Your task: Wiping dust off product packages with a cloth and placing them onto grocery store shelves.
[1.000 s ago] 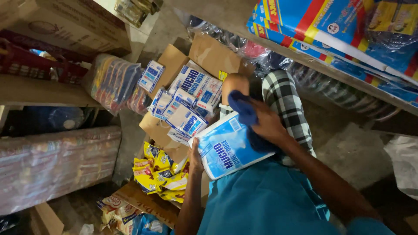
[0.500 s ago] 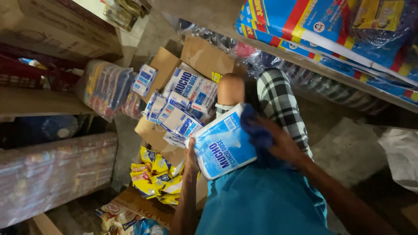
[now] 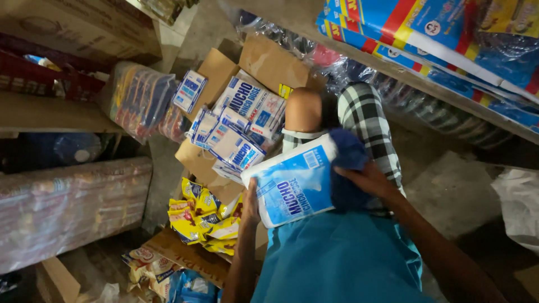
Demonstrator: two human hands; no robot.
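L hand grips the lower-left edge of a blue-and-white bag, fingers curled shut on it from underneath. The bag sits tilted across the person's lap, over the teal shirt, just in front of the raised knee in plaid shorts. R hand presses a dark blue cloth against the bag's upper-right end; fingers closed around the cloth, which touches the bag's top and side.

Just past the bag, an open cardboard box holds several more blue-and-white packs, stacked loosely w/ some leaning at angles. One pack stands apart at the box's left flap. Left of that, a clear plastic bundle of striped packets rests near a shelf edge. Below the box, yellow snack packets lie in a heap, close to the L forearm. Bottom left: another cardboard flap w/ more wrappers, too dim to tell what kind.

Upper right, a shelf carries large blue, red & yellow bags stacked flat. A white plastic sack sits on the floor at far right, well apart from both hands.
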